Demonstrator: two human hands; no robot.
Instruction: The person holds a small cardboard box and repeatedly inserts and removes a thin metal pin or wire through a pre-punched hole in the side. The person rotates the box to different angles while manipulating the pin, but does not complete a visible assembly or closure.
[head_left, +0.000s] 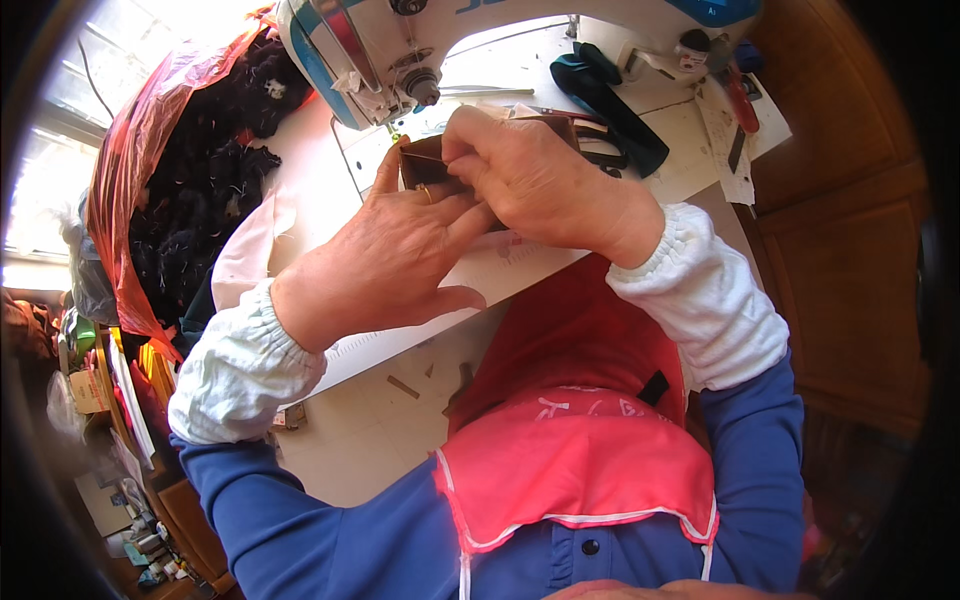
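A small piece of dark brown fabric (425, 166) lies at the sewing machine's needle area, under both hands. My left hand (382, 259) rests flat on it with the fingers spread, a ring on one finger and the index fingertip at the fabric's left edge. My right hand (525, 176) is closed, thumb and forefinger pinching at the fabric or a thread on it; which of the two I cannot tell. The head of the white and blue sewing machine (375, 67) stands just above, its needle area close to the fabric's upper left corner.
An orange plastic bag (112, 225) full of dark scraps stands at the left. Pale cloth (244, 259) hangs near it. A dark green fabric strip (637, 135) lies right of the hands, and red-handled snips (741, 101) lie farther right. Wooden cabinet doors (840, 277) bound the right side.
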